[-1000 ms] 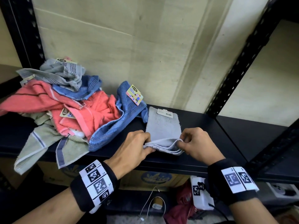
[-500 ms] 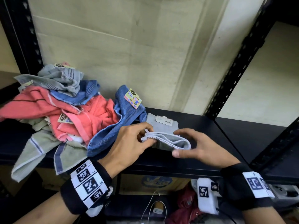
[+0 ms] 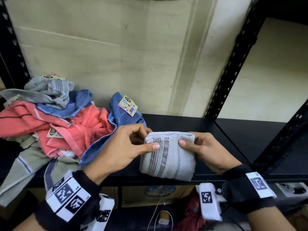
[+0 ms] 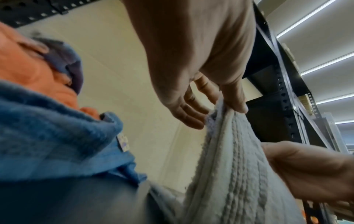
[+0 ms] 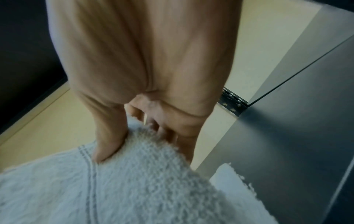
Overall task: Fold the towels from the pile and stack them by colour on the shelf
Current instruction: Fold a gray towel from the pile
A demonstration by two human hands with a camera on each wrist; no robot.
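A folded grey towel [image 3: 168,155] with dark stripes is held up over the front of the black shelf [image 3: 191,124]. My left hand [image 3: 131,145] pinches its upper left corner, thumb on the front and fingers behind. My right hand [image 3: 201,147] pinches the upper right corner the same way. The left wrist view shows the grey towel [image 4: 235,166] hanging from my left hand [image 4: 208,106]. In the right wrist view my right hand [image 5: 138,121] has its thumb pressed into the grey towel [image 5: 134,181]. The unfolded pile [image 3: 55,124] of red, blue, grey and green towels lies at the left.
A blue towel [image 3: 123,114] with a paper label lies just behind my left hand. A black upright post [image 3: 233,64] divides the shelf from another black shelf [image 3: 250,135] at the right. Boxes and cables sit below the shelf.
The grey towel lay flat on the shelf a second ago; both hands folded its near edge over and have lifted it, so that its striped side faces me.
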